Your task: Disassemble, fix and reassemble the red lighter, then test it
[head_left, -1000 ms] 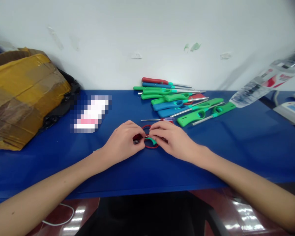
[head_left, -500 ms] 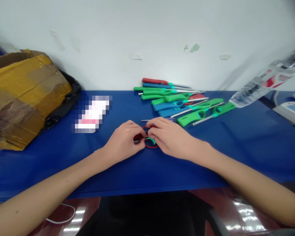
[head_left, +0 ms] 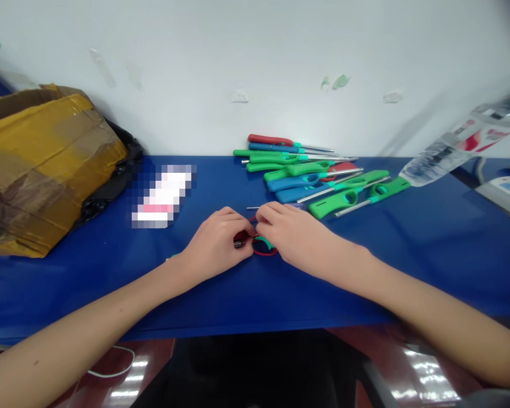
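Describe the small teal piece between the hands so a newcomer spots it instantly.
Find the blue table by the white wall. Near its middle the left hand and right hand are close together; the small teal piece shows between them. It's a short teal arc, unlike the thin red loop beside it.

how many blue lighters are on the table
3 in sight: the rear blue lighter beside a red one, and the middle blue lighter just behind the front blue lighter, both among green ones. More could be hidden underneath.
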A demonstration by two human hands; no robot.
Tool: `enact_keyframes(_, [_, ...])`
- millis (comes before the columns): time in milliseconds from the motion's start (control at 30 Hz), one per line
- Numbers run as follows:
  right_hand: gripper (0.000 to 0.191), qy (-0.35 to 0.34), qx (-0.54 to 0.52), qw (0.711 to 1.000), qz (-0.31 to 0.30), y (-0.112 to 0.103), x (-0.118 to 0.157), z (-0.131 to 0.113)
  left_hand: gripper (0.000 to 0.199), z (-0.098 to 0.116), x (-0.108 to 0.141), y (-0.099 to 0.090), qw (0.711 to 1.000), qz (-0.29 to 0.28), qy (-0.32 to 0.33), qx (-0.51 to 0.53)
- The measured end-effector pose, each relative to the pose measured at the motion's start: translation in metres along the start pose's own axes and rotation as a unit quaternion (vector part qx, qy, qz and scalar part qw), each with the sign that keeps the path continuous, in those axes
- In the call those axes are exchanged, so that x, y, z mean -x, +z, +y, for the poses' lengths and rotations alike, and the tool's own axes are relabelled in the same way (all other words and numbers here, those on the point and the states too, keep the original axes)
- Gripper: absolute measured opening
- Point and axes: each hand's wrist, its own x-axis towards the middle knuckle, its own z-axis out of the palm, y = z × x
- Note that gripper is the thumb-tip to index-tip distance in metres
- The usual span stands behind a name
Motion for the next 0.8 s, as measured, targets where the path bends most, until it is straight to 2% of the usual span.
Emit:
enact_keyframes(200, [0.017,-0.016,-0.001,0.999,0.033,0.004,0.006,0.002,0.011,0.0,0.0,-0.001,1.0,0.003,0.002,-0.001])
enact_keyframes(500, [0.018,0.018,-0.148,0.981,0.122,0.014,0.018,0.005,0.011,0.001,0.001,-0.001,1.0,-0.001,-0.008,-0.005])
enact_keyframes(667, [0.016,0.067,-0.15,0.982,0.097,0.011,0.014,0.0,0.011,0.001,0.0,-0.001,1.0,-0.003,-0.006,-0.003])
enact_keyframes(800, [0.016,0.104,-0.137,0.984,0.034,0.006,0.008,-0.008,0.011,0.0,0.0,-0.001,1.0,-0.006,-0.004,-0.006])
